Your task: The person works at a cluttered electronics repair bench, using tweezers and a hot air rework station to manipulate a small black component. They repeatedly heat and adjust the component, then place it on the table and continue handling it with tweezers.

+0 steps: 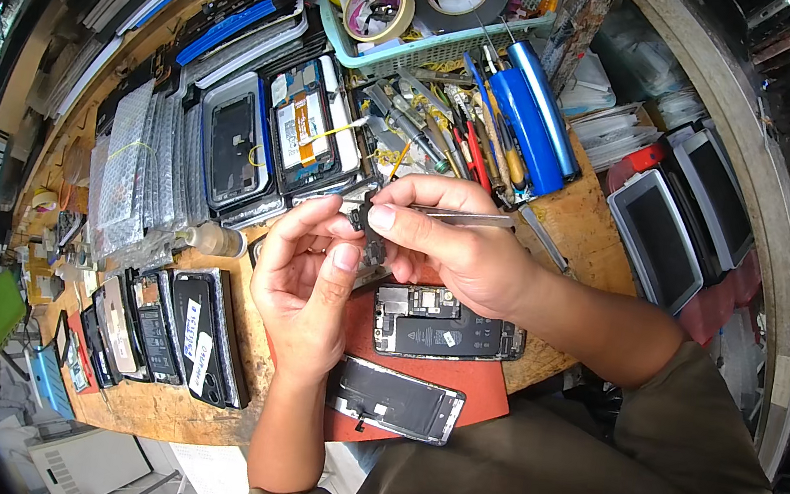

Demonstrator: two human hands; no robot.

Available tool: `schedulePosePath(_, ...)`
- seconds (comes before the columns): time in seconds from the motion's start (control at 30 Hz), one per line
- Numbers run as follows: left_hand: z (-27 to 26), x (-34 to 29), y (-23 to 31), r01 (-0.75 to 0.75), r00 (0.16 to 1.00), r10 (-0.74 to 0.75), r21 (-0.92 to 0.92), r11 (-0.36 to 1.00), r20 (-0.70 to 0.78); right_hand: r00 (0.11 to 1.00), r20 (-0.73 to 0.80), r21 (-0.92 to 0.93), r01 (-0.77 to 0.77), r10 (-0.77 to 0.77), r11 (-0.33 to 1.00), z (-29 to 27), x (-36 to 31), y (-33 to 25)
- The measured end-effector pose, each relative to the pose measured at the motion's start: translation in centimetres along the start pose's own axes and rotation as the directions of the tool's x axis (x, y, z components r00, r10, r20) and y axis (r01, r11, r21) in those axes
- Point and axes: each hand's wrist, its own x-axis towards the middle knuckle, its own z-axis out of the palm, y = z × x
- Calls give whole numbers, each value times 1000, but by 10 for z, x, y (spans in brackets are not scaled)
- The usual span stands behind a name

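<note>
Both my hands meet above the middle of the bench. My right hand (465, 252) pinches a small black phone part (374, 232) between thumb and fingers. Thin metal tweezers (465, 217) lie across that same hand, under its index finger. My left hand (307, 280) is curled, its fingertips against the left side of the part. Below them, on a red mat (486, 391), lies an opened phone body (443, 337) with its black battery showing. Nearer to me, a detached phone screen (399, 401) lies across the mat's edge, its inner side up.
Several phones (211, 337) stand in a row at the left. Behind are bubble-wrapped packs (138, 170) and an opened phone (306, 123). A green basket (411, 59) holds tape rolls. Screwdrivers and pliers (475, 147) crowd beside blue cylinders (528, 129). Tablets (659, 239) lie at right.
</note>
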Motion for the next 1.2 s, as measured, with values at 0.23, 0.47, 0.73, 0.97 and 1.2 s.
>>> schedulePosePath(0.23, 2, 0, -1, -18, 1000, 19, 51, 999, -23, 998, 54, 99, -43, 38, 994, -2, 0, 1)
schedulePosePath(0.47, 3, -1, 1, -49, 998, 52, 129, 990, -24, 999, 49, 80, -3, -1, 997, -3, 4, 10)
schedulePosePath(0.73, 4, 1, 0, -120, 993, 118, 176, 977, 22, 995, 93, 50, 34, -38, 998, -4, 5, 11)
schedulePosePath(0.97, 5, 0, 0, -78, 997, 76, 183, 980, 16, 994, 108, -24, -11, 13, 1000, -5, 3, 5)
schedulePosePath(1.2, 6, 2, 0, -148, 989, 137, 236, 960, 60, 996, 83, -37, -16, 19, 999, -5, 3, 7)
